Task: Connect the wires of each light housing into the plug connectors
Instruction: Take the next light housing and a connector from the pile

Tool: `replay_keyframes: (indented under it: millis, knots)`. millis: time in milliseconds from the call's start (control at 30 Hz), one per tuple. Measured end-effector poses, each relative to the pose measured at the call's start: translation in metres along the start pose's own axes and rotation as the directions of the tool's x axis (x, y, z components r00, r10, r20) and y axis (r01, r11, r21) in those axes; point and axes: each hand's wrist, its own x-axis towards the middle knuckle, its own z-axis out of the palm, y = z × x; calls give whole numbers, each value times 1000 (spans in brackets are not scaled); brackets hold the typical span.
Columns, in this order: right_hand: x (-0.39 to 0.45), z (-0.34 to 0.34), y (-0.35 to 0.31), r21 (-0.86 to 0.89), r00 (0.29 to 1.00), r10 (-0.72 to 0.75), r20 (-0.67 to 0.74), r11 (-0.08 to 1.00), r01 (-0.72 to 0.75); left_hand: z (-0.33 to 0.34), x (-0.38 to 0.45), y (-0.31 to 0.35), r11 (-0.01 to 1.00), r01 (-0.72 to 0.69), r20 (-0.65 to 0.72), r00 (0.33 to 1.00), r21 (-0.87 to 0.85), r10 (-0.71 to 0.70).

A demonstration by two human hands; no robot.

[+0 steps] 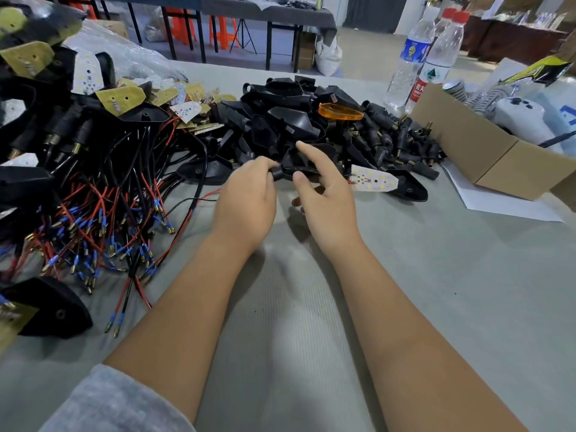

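Black housing (304, 165), hollow shell, gripped in my right hand (324, 194); left hand (246, 198) pinched its stubby stem end.

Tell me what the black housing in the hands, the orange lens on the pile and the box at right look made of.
Black housing, held by left hand and right hand: looks like moulded plastic, matt with a soft sheen. Orange lens: translucent amber plastic, glossy, light glows through it. Box: brown corrugated cardboard, dull, with folded flaps.
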Motion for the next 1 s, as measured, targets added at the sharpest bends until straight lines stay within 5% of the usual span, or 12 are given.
replay_keyframes:
  millis: [233, 400, 567, 867, 1000]
  knots:
    - [-1, 3, 6, -241, 982, -53, 182, 966, 97, -8, 4, -16, 974, 225, -123, 967, -3, -223]
    - [1, 1, 9, -162, 999, -2, 35, 987, 8, -9, 5, -18, 943, 311, -128, 937, -118, -325]
    - [0, 0, 6, -171, 988, 5, -153, 985, -31, -3, 2, -11, 959, 244, -88, 962, -144, -258]
    - [10, -10, 9, 167, 872, 328, -363, 944, -286, -5, 5, -15, 916, 324, -74, 934, -238, -350]
    - [13, -15, 8, 357, 856, 389, -340, 896, -264, -5, 5, -16, 909, 330, -63, 932, -256, -357]
